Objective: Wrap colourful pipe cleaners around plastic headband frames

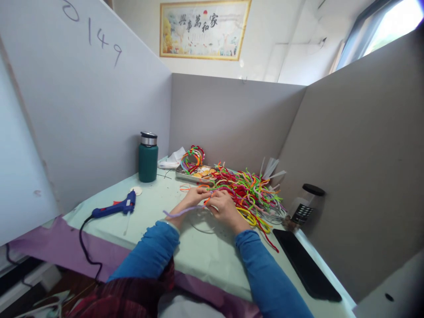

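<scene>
My left hand [195, 197] and my right hand [224, 206] meet over the table's middle, fingers closed in a pinch. Between them runs a light purple pipe cleaner [182, 212], whose free end sticks out to the left across my left wrist. Some orange pipe cleaner [207, 201] shows at the fingertips; how it joins the purple one is hidden. Just beyond my right hand lies a big heap of coloured pipe cleaners [248, 190], red, green, pink and yellow. Behind my left hand, a metal tray [188, 176] bears small round pieces and a bundle of pipe cleaner rings [193, 159].
At the left lie a blue glue gun [115, 207] with its cord over the table edge and a white disc [136, 191]. A green bottle [148, 158] stands behind. On the right are a black phone-like slab [306, 265], a clear jar [303, 205] and glue sticks [272, 168]. Partitions enclose the table.
</scene>
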`<action>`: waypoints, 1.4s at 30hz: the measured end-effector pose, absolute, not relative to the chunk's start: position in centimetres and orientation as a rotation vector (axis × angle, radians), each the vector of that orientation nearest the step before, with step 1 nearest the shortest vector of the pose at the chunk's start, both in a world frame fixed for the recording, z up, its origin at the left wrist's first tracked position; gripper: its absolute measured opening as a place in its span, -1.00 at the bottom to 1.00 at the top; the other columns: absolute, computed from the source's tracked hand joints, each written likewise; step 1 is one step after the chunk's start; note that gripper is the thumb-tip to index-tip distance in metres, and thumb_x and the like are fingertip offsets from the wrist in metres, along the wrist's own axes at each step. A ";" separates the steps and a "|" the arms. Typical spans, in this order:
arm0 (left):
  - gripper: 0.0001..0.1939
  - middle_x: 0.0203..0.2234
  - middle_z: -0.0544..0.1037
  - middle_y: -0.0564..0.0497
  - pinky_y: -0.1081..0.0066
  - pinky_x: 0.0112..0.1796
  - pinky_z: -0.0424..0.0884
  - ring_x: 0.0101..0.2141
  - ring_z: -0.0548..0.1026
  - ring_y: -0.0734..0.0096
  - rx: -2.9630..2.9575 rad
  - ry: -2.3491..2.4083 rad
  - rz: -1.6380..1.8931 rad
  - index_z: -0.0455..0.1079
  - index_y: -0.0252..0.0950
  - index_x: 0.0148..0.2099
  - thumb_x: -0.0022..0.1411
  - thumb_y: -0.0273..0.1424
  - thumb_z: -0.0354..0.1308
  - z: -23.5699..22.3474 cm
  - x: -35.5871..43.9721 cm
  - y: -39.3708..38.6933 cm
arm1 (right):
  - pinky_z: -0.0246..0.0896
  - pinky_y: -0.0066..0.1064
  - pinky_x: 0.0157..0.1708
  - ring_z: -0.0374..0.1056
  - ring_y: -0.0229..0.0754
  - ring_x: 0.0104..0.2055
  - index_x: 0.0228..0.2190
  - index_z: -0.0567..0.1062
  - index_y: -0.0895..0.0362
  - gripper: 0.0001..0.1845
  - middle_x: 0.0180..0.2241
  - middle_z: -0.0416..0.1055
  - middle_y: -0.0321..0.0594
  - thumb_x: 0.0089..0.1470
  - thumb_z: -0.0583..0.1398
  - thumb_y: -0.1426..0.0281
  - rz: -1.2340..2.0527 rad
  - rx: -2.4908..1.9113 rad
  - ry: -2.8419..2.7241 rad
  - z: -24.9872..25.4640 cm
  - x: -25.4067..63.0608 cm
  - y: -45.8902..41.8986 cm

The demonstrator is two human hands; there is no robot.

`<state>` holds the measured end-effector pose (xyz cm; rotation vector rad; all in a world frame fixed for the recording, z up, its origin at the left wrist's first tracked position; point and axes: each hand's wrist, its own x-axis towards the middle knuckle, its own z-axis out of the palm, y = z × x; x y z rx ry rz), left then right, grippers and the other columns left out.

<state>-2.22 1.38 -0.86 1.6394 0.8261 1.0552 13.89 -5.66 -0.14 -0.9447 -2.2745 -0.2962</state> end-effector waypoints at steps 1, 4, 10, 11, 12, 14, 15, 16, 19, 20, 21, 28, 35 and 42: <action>-0.63 -0.52 0.50 -0.02 0.45 -0.35 0.26 -0.44 0.38 0.42 1.639 0.824 1.056 0.51 -0.39 -0.45 -0.20 -0.17 0.35 -0.9 -2.2 1.5 | 0.04 -0.23 -0.11 0.29 -0.12 -0.22 -0.43 0.55 0.04 -0.85 -0.41 0.47 -0.21 0.08 0.16 0.44 -0.269 -0.934 -2.273 0.0 13.8 -5.8; -0.66 -0.51 0.52 -0.01 0.44 -0.31 0.28 -0.41 0.40 0.41 1.664 0.813 1.050 0.53 -0.38 -0.42 -0.16 -0.19 0.32 -0.9 -2.2 1.7 | 0.08 -0.21 -0.07 0.30 -0.10 -0.16 -0.36 0.54 0.05 -0.88 -0.33 0.50 -0.20 0.09 0.18 0.36 -0.149 -0.917 -2.129 0.3 13.7 -5.9; -0.63 -0.55 0.48 0.05 0.49 -0.40 0.20 -0.47 0.34 0.48 1.717 0.834 1.083 0.54 -0.39 -0.38 -0.06 -0.14 0.26 -0.6 -2.1 1.2 | 0.22 -0.35 -0.35 0.32 -0.17 -0.38 -0.43 0.46 0.13 -0.71 -0.44 0.45 -0.19 0.11 0.09 0.20 0.299 -1.076 -1.398 0.0 14.5 -4.4; -0.62 -0.57 0.46 0.06 0.50 -0.43 0.18 -0.49 0.32 0.49 1.714 0.847 1.082 0.54 -0.39 -0.37 -0.06 -0.13 0.26 -0.5 -2.0 1.0 | 0.20 -0.38 -0.43 0.30 -0.20 -0.45 -0.45 0.45 0.14 -0.71 -0.49 0.42 -0.21 0.07 0.11 0.18 0.413 -1.112 -1.319 -0.2 14.7 -4.1; -0.61 -0.60 0.44 0.07 0.50 -0.46 0.15 -0.51 0.30 0.50 1.709 0.852 1.076 0.55 -0.39 -0.35 -0.06 -0.12 0.26 -0.3 -2.0 0.9 | 0.17 -0.41 -0.50 0.28 -0.22 -0.49 -0.47 0.45 0.15 -0.71 -0.52 0.40 -0.24 0.02 0.15 0.17 0.535 -1.139 -1.269 -0.4 14.9 -3.9; -0.56 -0.67 0.37 0.10 0.51 -0.52 0.09 -0.55 0.26 0.53 1.680 0.844 1.063 0.55 -0.40 -0.30 -0.04 -0.09 0.25 0.0 -2.0 0.5 | 0.13 -0.46 -0.55 0.26 -0.26 -0.53 -0.46 0.47 0.17 -0.72 -0.52 0.41 -0.25 -0.08 0.22 0.18 0.786 -1.145 -1.259 -0.8 15.2 -3.8; -0.54 -0.69 0.35 0.11 0.51 -0.54 0.06 -0.58 0.23 0.55 1.658 0.830 1.060 0.55 -0.41 -0.28 -0.03 -0.07 0.25 0.2 -2.0 0.3 | 0.14 -0.47 -0.55 0.26 -0.28 -0.53 -0.44 0.49 0.18 -0.71 -0.49 0.43 -0.24 -0.11 0.25 0.19 0.902 -1.122 -1.289 -0.9 15.2 -3.9; -0.52 -0.70 0.33 0.11 0.51 -0.56 0.04 -0.59 0.21 0.57 1.632 0.811 1.058 0.54 -0.41 -0.28 -0.04 -0.05 0.25 0.3 -2.0 0.2 | 0.15 -0.48 -0.54 0.27 -0.29 -0.51 -0.40 0.51 0.18 -0.70 -0.45 0.45 -0.23 -0.13 0.27 0.20 0.998 -1.088 -1.328 -1.0 15.1 -4.0; -0.49 -0.69 0.33 0.12 0.51 -0.59 -0.01 -0.63 0.16 0.62 1.552 0.733 1.047 0.50 -0.42 -0.33 -0.07 -0.01 0.27 0.4 -1.9 -0.1 | 0.14 -0.50 -0.52 0.26 -0.33 -0.50 -0.30 0.52 0.16 -0.65 -0.39 0.45 -0.25 -0.14 0.30 0.22 1.170 -1.008 -1.417 -1.2 14.4 -4.2; -0.49 -0.69 0.32 0.13 0.51 -0.60 -0.04 -0.64 0.13 0.64 1.535 0.712 1.033 0.48 -0.42 -0.34 -0.08 -0.01 0.27 0.5 -1.9 -0.2 | 0.12 -0.50 -0.54 0.24 -0.35 -0.52 -0.29 0.52 0.15 -0.64 -0.40 0.43 -0.27 -0.15 0.32 0.21 1.207 -0.991 -1.427 -1.4 14.1 -4.2; -0.49 -0.70 0.29 0.14 0.51 -0.61 -0.07 -0.66 0.10 0.66 1.521 0.700 1.018 0.47 -0.41 -0.35 -0.08 -0.01 0.28 0.5 -1.9 -0.3 | 0.08 -0.51 -0.55 0.20 -0.37 -0.54 -0.31 0.51 0.15 -0.64 -0.44 0.41 -0.29 -0.15 0.33 0.21 1.237 -0.973 -1.428 -1.6 13.7 -4.1; -0.51 -0.73 0.12 0.24 0.49 -0.65 -0.25 -0.73 -0.08 0.76 1.398 0.646 0.947 0.39 -0.39 -0.37 -0.11 -0.04 0.33 0.5 -2.1 -0.4 | 0.03 -0.50 -0.56 0.14 -0.40 -0.59 -0.46 0.46 0.16 -0.67 -0.57 0.31 -0.37 -0.20 0.37 0.21 1.390 -0.881 -1.295 -2.5 13.3 -3.3; -0.55 -0.65 0.24 0.19 0.52 -0.67 -0.28 -0.74 -0.05 0.80 1.308 0.503 0.904 0.37 -0.38 -0.29 -0.05 -0.10 0.33 0.4 -2.3 -0.4 | 0.19 -0.44 -0.43 0.24 -0.33 -0.49 -0.42 0.46 0.14 -0.69 -0.53 0.33 -0.34 -0.17 0.37 0.22 1.543 -0.716 -1.205 -2.1 14.7 -3.4; -0.56 -0.68 0.23 0.17 0.51 -0.67 -0.26 -0.73 -0.07 0.76 1.458 0.490 0.792 0.44 -0.41 -0.28 0.02 -0.08 0.26 0.3 -2.5 -0.5 | -0.36 -0.53 -0.70 -0.23 -0.48 -0.69 -0.51 0.39 0.15 -0.62 -0.70 0.07 -0.50 -0.22 0.37 0.15 1.320 -0.867 -1.184 -1.6 14.8 -3.4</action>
